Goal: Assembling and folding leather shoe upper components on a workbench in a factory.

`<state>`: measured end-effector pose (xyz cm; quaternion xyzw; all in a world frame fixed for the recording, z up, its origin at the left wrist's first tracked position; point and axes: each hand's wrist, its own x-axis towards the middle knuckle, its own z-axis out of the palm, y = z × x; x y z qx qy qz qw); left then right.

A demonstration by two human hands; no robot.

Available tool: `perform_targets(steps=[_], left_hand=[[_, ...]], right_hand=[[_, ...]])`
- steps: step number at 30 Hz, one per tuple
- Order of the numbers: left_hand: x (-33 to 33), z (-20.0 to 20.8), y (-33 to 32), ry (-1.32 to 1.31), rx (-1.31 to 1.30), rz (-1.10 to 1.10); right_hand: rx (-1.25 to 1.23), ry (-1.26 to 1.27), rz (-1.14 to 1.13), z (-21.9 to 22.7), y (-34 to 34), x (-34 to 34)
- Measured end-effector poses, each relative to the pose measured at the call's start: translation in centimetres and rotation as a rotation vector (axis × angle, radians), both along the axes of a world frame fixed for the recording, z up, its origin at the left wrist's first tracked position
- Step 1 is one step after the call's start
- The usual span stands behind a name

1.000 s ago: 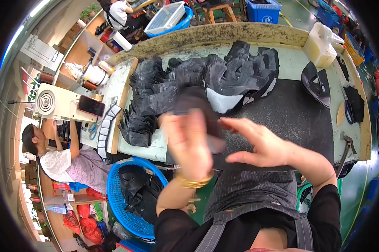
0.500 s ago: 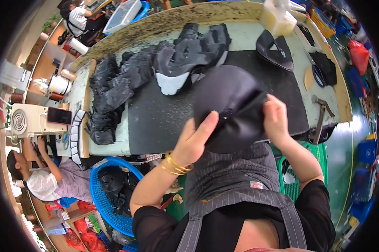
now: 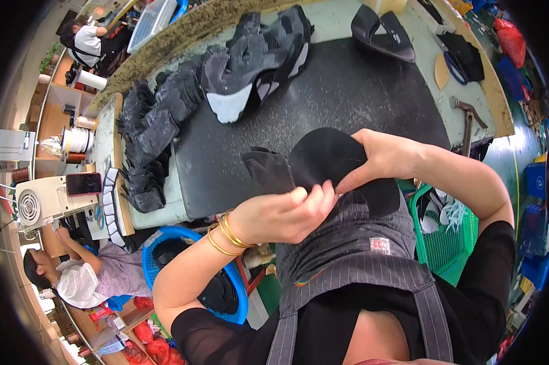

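A black shoe upper (image 3: 326,155), bent into curved flaps, is held between both my hands over the near edge of the black work mat (image 3: 244,173). My left hand (image 3: 286,213), with gold bangles at its wrist, pinches the lower edge of the upper between thumb and fingers. Across from it, my right hand (image 3: 384,161) grips the upper's right side, its thumb in front and its other fingers partly hidden behind. Another black shoe upper (image 3: 402,45) lies at the mat's far right corner.
Stacked dark shoe pieces (image 3: 159,128) line the table's left side, with more uppers (image 3: 268,45) behind the mat. A hammer (image 3: 468,118), scissors (image 3: 455,68) and a beige oval piece (image 3: 441,72) lie at right. Blue (image 3: 241,304) and green (image 3: 448,255) baskets stand below. A person (image 3: 86,274) sits at left.
The shoe upper has been turned and its flaps folded differently, now lower and nearer me. My hands have come closer together, the left reaching farther across. The whole view has shifted slightly.
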<state>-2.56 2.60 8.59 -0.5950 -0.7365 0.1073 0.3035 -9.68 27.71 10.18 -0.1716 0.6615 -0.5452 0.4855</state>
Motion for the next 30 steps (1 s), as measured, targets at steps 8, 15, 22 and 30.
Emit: perform_targets(steps=[8, 15, 22, 30], left_hand=[[0.8, -1.1, -0.3, -1.461, 0.947, 0.52], [-4.7, -1.2, -1.7, -1.09, 0.133, 0.376], [-5.8, -5.4, -0.8, -0.382, 0.23, 0.118], [-6.1, -5.7, 0.0, -0.516, 0.272, 0.191]], right_hand=[[-0.286, 1.629, 0.129, -3.5, 0.7, 2.3], [0.022, 1.424, 0.114, -4.2, -0.7, 2.5], [0.061, 1.202, 0.084, -7.0, 1.0, -1.0], [0.287, 1.161, 0.13, -5.0, -1.0, -1.0]])
